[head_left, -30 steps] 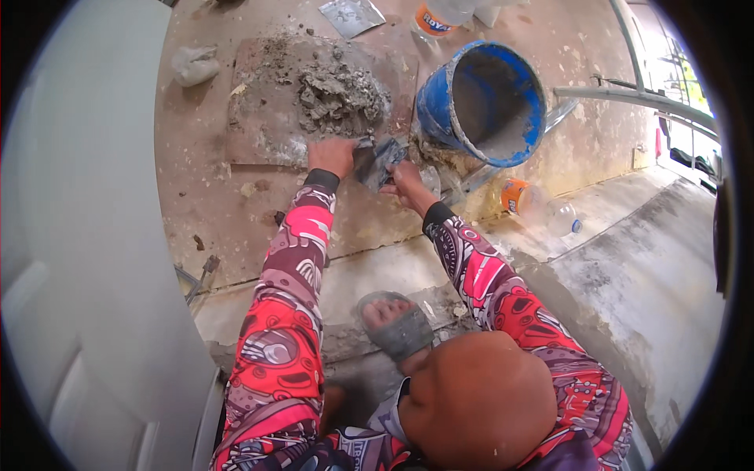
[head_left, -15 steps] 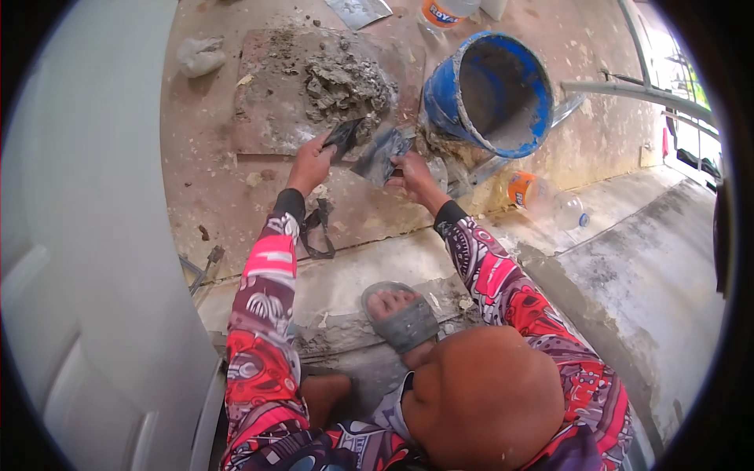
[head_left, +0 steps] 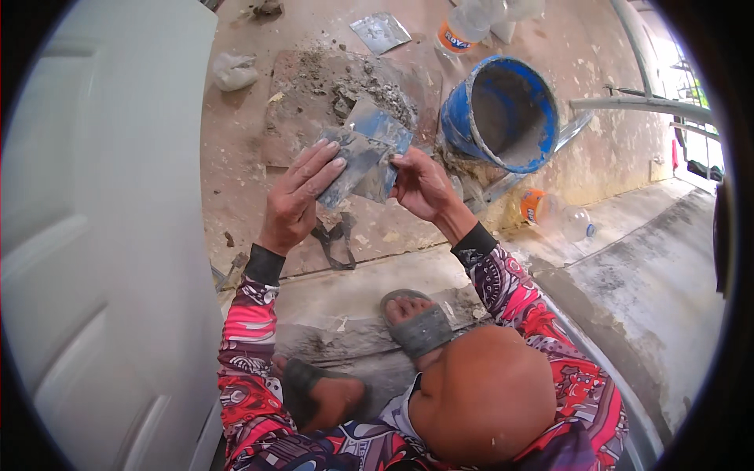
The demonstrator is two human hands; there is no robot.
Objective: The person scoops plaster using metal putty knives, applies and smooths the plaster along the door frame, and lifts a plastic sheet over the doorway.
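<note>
In my left hand [head_left: 297,192] is a thin grey flat scraper sheet [head_left: 342,166], smeared with mortar, the fingers lying over its face. Between the thumb and fingers of my right hand [head_left: 426,185] I grip a second flat scraper sheet [head_left: 380,124], bluish and also smeared. The two sheets overlap and appear to touch. Just beyond them, a crumbly grey mortar heap [head_left: 375,89] lies on a flat, stained board [head_left: 292,140]. To the right, a blue bucket [head_left: 458,119] leans toward me, its inside coated grey.
A clear bottle [head_left: 463,30] and a shiny sheet [head_left: 380,33] lie at the back; another bottle [head_left: 554,212] rests at right. There are a plastic bag [head_left: 234,73], a black strap [head_left: 336,242] near my hands, a white door [head_left: 110,235] at left and a metal rail [head_left: 644,105] at right.
Both hands have come up off the board, nearer to me, with the sheets. The sheets, apart before, now overlap. My view has shifted a little, showing more of the door.
</note>
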